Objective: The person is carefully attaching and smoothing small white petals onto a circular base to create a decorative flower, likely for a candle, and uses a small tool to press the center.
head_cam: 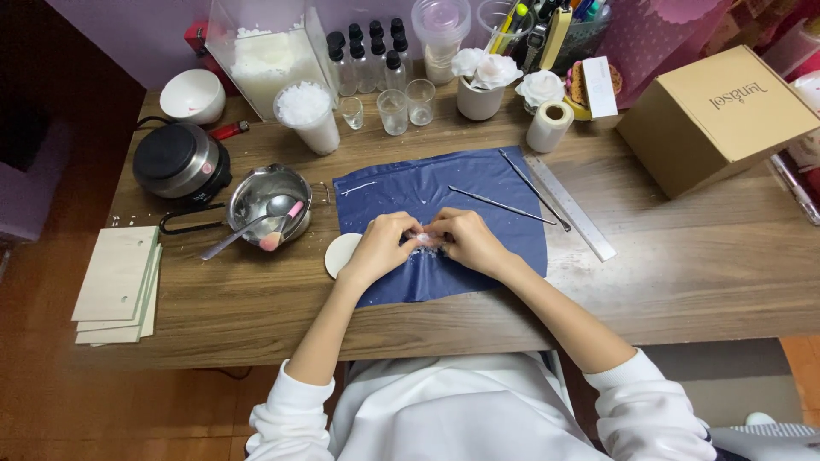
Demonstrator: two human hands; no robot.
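My left hand [381, 246] and my right hand [466, 240] meet over a dark blue plastic sheet [444, 192] spread on the wooden table [683, 265]. Together their fingertips pinch a small whitish, waxy-looking piece [422, 239]; most of it is hidden by my fingers. Small white crumbs lie on the sheet under the hands. A round white disc [339, 253] sits at the sheet's left edge, just beside my left hand. Two thin metal tools [502, 206] lie on the sheet's right half.
A steel pot [272, 198] with a spoon and pink brush stands left, next to a small hotplate [180, 161]. At the back are a cup of white flakes [307, 115], small glasses, bottles, white flower shapes and a tape roll. A metal ruler [571, 207], cardboard box [716, 115] and pale boards [118, 286] are around.
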